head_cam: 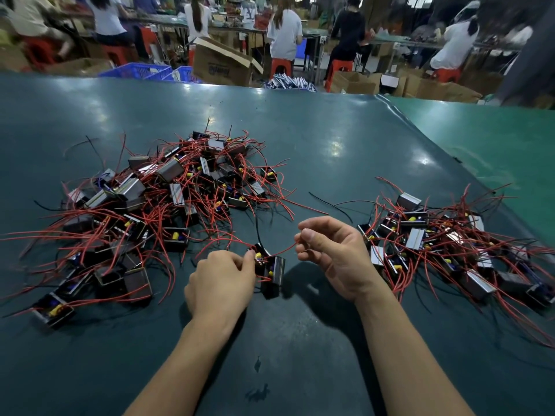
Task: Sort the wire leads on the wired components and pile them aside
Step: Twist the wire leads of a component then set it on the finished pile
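Left hand [220,279] grips small rigid wired component [271,270]; right hand [329,253] pinches its limp red lead [283,250]; best steadied by casing.

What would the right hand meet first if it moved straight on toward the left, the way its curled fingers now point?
Probably the small black box-shaped component held by the left hand. The right hand pinches that component's thin red wire lead, which runs straight to it. Depth is uncertain.

Green table mat [330,130]; cardboard box [220,63], blue crates [141,71], seemingly plastic.
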A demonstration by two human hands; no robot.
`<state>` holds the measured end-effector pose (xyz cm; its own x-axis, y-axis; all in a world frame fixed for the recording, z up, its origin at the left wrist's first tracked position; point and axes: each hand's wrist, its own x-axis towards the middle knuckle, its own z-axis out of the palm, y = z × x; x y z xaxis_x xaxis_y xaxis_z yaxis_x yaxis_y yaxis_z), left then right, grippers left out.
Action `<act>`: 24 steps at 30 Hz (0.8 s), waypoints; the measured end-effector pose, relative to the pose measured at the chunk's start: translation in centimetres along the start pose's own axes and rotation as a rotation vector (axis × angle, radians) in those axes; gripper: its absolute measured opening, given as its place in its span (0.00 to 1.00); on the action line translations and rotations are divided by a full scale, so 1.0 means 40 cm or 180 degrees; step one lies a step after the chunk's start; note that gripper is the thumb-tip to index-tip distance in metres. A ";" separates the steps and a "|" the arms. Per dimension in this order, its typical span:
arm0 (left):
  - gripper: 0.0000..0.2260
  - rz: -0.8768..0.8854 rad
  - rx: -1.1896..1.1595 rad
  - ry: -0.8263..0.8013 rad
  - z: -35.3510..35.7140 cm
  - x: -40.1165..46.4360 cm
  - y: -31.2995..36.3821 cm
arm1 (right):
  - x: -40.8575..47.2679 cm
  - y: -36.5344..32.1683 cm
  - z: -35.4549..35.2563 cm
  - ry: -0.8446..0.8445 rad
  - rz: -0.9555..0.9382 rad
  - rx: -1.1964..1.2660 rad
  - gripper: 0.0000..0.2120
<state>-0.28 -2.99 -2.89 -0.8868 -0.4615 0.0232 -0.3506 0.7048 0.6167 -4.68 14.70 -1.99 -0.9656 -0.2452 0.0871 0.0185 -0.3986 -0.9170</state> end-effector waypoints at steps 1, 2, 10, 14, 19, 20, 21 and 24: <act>0.18 -0.0068 -0.0087 0.0010 0.000 0.006 0.001 | 0.000 0.000 0.002 0.0014 -0.0006 -0.0007 0.04; 0.17 -0.0119 -0.0213 0.0032 0.000 0.010 0.001 | 0.000 0.001 0.003 0.0039 -0.0019 -0.0012 0.04; 0.09 -0.0268 -0.1906 0.0033 -0.005 0.008 -0.008 | 0.000 0.012 0.027 0.0364 -0.0526 -0.0488 0.06; 0.12 -0.0310 -0.1264 -0.0028 -0.026 -0.001 0.001 | -0.003 0.022 0.049 0.0291 -0.0740 -0.0628 0.07; 0.20 -0.0466 -0.0283 -0.0112 -0.043 0.008 0.038 | -0.006 0.023 0.060 0.0269 -0.0865 -0.0724 0.07; 0.20 -0.0448 -0.0198 0.0011 -0.041 0.008 0.039 | -0.006 0.024 0.060 0.0274 -0.0867 -0.0724 0.07; 0.19 -0.0398 -0.0105 0.0132 -0.040 0.007 0.039 | -0.005 0.024 0.060 0.0290 -0.0871 -0.0730 0.07; 0.14 -0.0192 0.0130 0.0361 -0.034 -0.016 0.035 | -0.006 0.025 0.056 0.0297 -0.0914 -0.0789 0.07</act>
<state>0.22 -2.43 -0.98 -0.8248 -0.5602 0.0773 -0.4164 0.6941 0.5873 -3.84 12.38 -2.07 -0.9420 -0.0687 0.3286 -0.3082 -0.2108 -0.9277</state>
